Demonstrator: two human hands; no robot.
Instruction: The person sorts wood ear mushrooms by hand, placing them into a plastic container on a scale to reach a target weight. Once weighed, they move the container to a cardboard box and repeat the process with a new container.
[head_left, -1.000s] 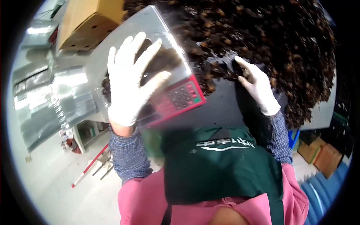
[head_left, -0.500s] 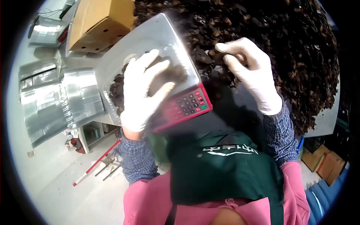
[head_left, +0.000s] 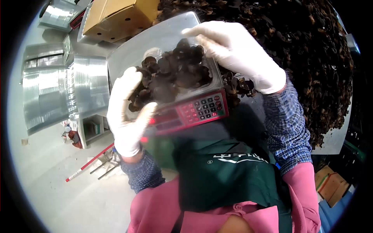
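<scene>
Dark mushroom-like pieces [head_left: 175,70] lie in a clear plastic tray on a red scale [head_left: 186,114] with a keypad and a lit display. White-gloved, my left hand [head_left: 128,112] is at the left side of the tray, fingers apart and nothing seen in them. Over the tray's upper right edge is my right hand [head_left: 233,50], also in a white glove, its fingers pointing left and curved; whether they hold anything is hidden. A large heap of the same dark pieces [head_left: 303,58] is to the right.
A cardboard box [head_left: 120,19] stands at the upper left. Stacks of clear plastic trays [head_left: 46,97] are at the left. A red and white pole [head_left: 91,161] leans near a low shelf [head_left: 95,130]. Brown cartons [head_left: 332,186] are at the lower right.
My right hand has moved left from the heap to the tray. My left hand has moved left and down, uncovering the dark pieces. The view has shifted slightly.
</scene>
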